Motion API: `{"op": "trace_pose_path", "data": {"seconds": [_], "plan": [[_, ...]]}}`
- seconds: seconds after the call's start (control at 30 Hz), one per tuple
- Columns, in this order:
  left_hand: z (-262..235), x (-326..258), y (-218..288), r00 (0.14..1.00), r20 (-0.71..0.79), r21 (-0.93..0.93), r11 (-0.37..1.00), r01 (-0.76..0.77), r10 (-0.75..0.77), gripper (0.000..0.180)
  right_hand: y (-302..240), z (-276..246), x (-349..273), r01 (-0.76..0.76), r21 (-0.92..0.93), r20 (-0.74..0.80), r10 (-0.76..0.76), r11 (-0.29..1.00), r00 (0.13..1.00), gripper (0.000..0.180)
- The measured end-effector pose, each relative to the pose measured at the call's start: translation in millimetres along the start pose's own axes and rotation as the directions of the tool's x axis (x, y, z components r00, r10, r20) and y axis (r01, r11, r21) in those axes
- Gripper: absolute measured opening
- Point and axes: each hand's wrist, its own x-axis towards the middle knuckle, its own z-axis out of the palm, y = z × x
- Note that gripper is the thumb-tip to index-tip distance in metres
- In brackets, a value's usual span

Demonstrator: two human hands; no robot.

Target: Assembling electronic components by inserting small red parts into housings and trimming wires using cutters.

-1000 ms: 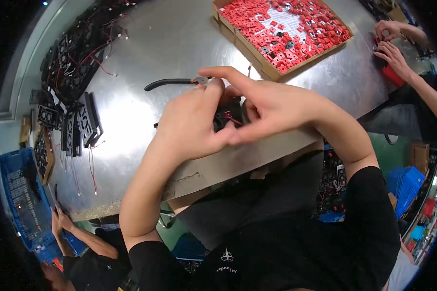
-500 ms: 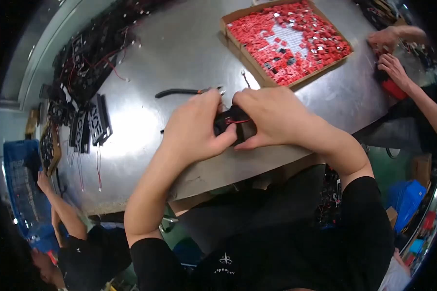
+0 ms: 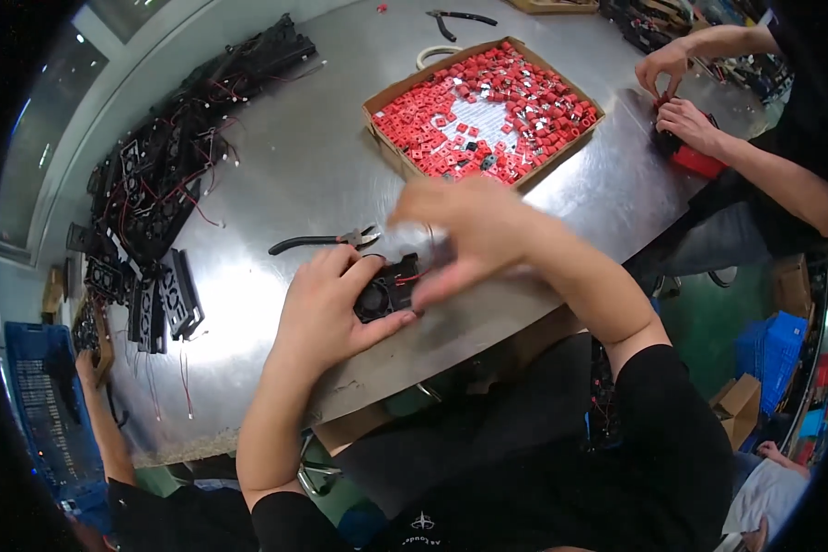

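Note:
My left hand [image 3: 327, 299] is closed round the left side of a small black fan unit [image 3: 377, 296] with red wires, near the table's front edge. The fan's round blades show beside the thumb. My right hand [image 3: 478, 225] is just right of the fan unit and above it, blurred by motion. Its thumb stands apart from its fingers, and I see no object held in it. A thin wire shows close to those fingers; whether they touch it I cannot tell. Cutting pliers [image 3: 327, 241] with dark handles lie just beyond my left hand.
A cardboard tray [image 3: 391, 152] of small red parts lies beyond my right hand. Black fan housings with wires [image 3: 161, 184] are heaped at the left, with black brackets [image 3: 179, 299] nearer. Another person's hands [image 3: 685, 120] work at the right. Farther back lie second pliers [image 3: 460, 18].
My right hand has come off the fan unit and swung up and away from it. My left hand keeps hold. The view has shifted, showing more of the table's far side.

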Motion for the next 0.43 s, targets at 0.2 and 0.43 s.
{"op": "trace_pose_path", "data": {"seconds": [0.2, 0.43], "plan": [[-1, 2, 3, 1.000, 0.005, -0.019, 1.000, 0.024, -0.024, 0.061, 97, -29, -23, -0.560, -0.098, -0.438, 0.469, 0.823, 0.767, 0.024], [-4, -3, 1, 0.998, 0.028, -0.038, 0.998, 0.053, -0.052, 0.062, 94, -34, -16, -0.816, -0.162, -0.071, 0.818, 0.555, 0.571, 0.029]]}}
